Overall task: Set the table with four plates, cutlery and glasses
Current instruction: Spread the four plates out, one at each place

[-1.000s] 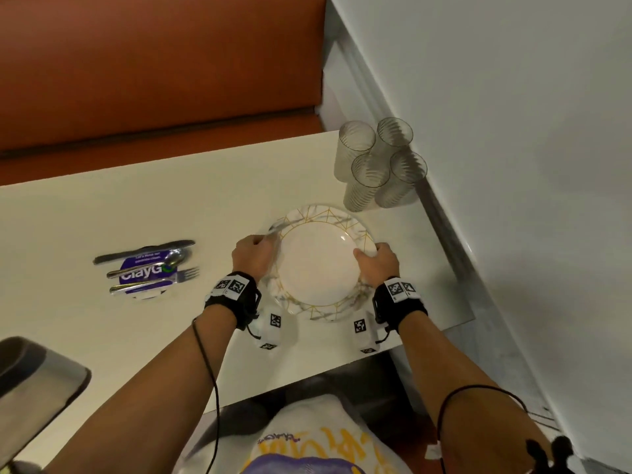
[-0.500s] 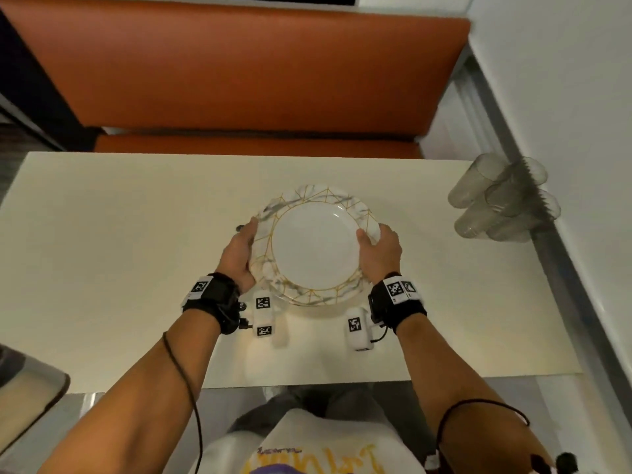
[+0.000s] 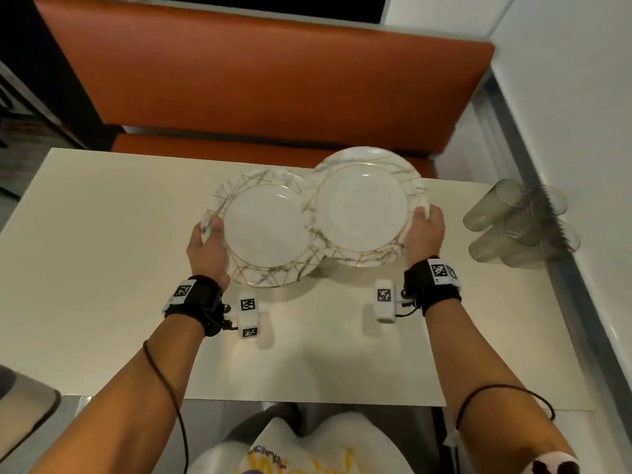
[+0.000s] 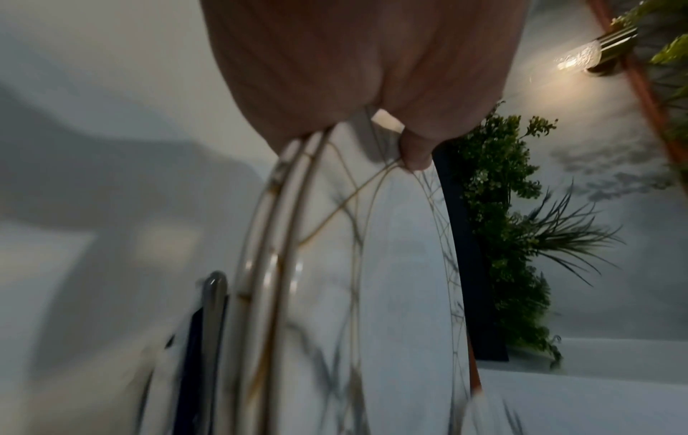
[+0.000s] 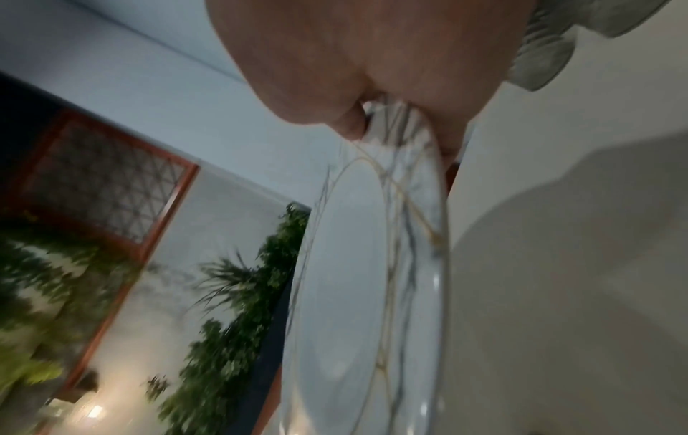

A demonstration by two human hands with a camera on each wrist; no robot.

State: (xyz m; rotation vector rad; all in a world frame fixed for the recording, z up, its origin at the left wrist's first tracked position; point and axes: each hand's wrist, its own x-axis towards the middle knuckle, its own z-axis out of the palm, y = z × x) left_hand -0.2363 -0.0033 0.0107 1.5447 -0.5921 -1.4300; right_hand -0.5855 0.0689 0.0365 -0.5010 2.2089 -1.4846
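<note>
I have plates in both hands above the cream table (image 3: pixel 102 268). My left hand (image 3: pixel 207 249) grips the left rim of a stack of plates (image 3: pixel 266 234), thumb on top of the marbled, gold-lined border; the left wrist view shows at least two rims layered under my thumb, so this is more than one plate. My right hand (image 3: pixel 425 234) pinches the right rim of a single plate (image 3: pixel 362 206), thumb on top, fingers beneath. That plate sits higher and farther from me, its near-left edge overlapping the right edge of the stack; I cannot tell whether the two touch there. Its far edge reaches past the table's far edge, over the seat of the orange bench (image 3: pixel 260 77).

To my right, four ribbed glasses (image 3: pixel 519 224) cluster against the wall (image 3: pixel 564 97), near my right hand but apart from it. The tabletop to the left of the stack and between the plates and my body is bare surface. In the left wrist view a shiny metal handle (image 4: pixel 214 309) shows beside the plate rims, blurred; what it belongs to I cannot tell.
</note>
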